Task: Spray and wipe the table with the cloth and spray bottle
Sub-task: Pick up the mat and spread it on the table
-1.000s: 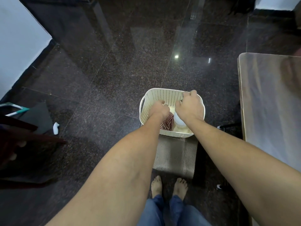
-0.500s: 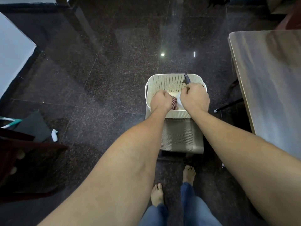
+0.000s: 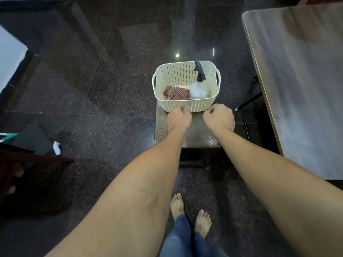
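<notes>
The cream basket point(image 3: 185, 105) on a low stool point(image 3: 196, 134) holds the checked cloth point(image 3: 176, 93) at its left and the upright spray bottle point(image 3: 199, 89) beside it at its right. The left hand point(image 3: 179, 118) and right hand point(image 3: 219, 117) hover apart just before the basket, fingers curled on nothing, fingertips hidden. The wooden surface point(image 3: 300, 89) at right is cut off by the frame edge.

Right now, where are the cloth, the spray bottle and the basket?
cloth point(image 3: 176, 93), head view, middle of the checked folds.
spray bottle point(image 3: 198, 90), head view, clear body.
basket point(image 3: 176, 75), head view, far inner wall.
</notes>
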